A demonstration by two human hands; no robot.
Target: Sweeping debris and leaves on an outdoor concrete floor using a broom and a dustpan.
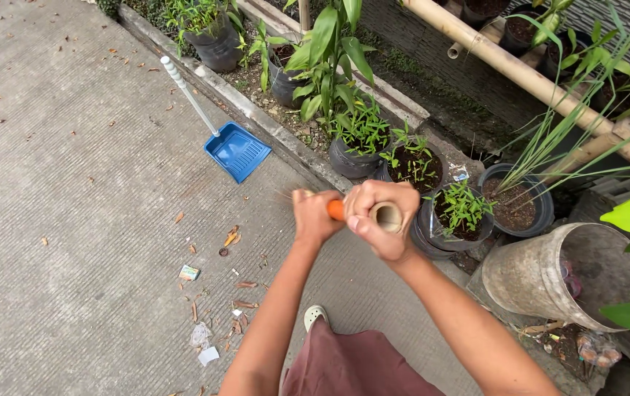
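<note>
The concrete pavement (73, 147) fills the left and the middle of the view. Along its right edge runs a kerb, and behind it stand black pots with green plants (362, 143), with a thick bamboo pole (520, 73) above them. A grey bucket (549, 275) lies tilted on its side at the right. A blue dustpan (238, 150) with a long white handle rests on the pavement beside the kerb. Near the lower middle, dry leaves and small pieces of litter (208, 308) lie scattered.

The broom handle (387, 216), with an orange part (336, 210), points toward the camera, in front of the pots. The right hand (382, 218) has its grip closed around the hollow end of the handle. The left hand (316, 216) has its grip closed around the handle just beyond the orange part. The two hands are almost touching.
</note>
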